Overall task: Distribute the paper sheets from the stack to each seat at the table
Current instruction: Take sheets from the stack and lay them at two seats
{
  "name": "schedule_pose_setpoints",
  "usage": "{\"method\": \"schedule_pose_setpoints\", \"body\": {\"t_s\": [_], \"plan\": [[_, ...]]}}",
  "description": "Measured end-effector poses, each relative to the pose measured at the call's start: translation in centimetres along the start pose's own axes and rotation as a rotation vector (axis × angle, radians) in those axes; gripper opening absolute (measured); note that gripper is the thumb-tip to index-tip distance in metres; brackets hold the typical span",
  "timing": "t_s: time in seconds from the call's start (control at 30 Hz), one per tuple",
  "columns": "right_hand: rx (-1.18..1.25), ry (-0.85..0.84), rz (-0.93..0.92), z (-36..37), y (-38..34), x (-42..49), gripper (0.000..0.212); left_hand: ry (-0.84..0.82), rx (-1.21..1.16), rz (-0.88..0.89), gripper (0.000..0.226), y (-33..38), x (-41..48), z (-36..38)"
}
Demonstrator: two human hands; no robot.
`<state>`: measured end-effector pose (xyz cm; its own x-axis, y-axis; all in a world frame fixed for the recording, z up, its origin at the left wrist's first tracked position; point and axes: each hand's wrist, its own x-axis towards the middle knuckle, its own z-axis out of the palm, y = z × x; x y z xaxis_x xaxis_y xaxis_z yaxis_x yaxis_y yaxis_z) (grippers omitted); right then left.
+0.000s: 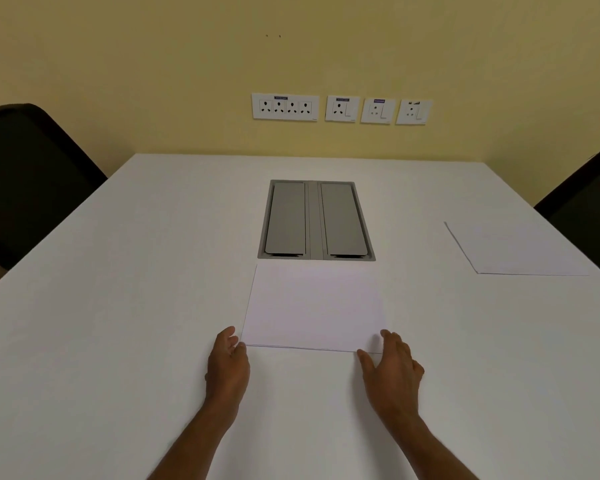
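- One sheet (pixel 513 251) lies by the right chair (pixel 589 199); none yet by the left chair (pixel 32 174).
- I see the stack (pixel 314 306) mid-table, with the left hand (pixel 227 365) and right hand (pixel 392 368) loose-fingered at its near corners, gripping nothing.

Yellow wall (pixel 153 64) with white socket plates (pixel 284 106) upper centre. Black chair (pixel 32 174) at the left edge, another chair (pixel 589 199) at the right. White worktop (pixel 118 306) with a grey hatch (pixel 315 220).

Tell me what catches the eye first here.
The left hand and right hand touch the near corners of the paper stack in the centre. Just beyond it sits a grey hatch with two lids. A single sheet lies far right, beside a dark chair.
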<state>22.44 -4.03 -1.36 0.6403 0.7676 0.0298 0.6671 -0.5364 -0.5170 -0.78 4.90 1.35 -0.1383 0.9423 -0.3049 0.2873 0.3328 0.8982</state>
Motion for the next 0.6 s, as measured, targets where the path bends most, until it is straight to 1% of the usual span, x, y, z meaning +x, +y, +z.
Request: {"method": "schedule_pose_setpoints", "body": {"t_s": [0.23, 0.37, 0.6], "plan": [[-0.04, 0.085, 0.006, 1.2, 0.0, -0.1, 0.049, 0.01, -0.043, 0.021, 0.039, -0.4, 0.1, 0.2], [-0.011, 0.124, -0.014, 1.7, 0.1, -0.4, 0.044, 0.027, -0.079, 0.035, 0.038, -0.4, -0.1, 0.3], [0.062, 0.16, -0.013, 1.8, -0.2, -0.4, 0.042, 0.065, -0.073, 0.058, 0.034, -0.3, -0.1, 0.7]]}}
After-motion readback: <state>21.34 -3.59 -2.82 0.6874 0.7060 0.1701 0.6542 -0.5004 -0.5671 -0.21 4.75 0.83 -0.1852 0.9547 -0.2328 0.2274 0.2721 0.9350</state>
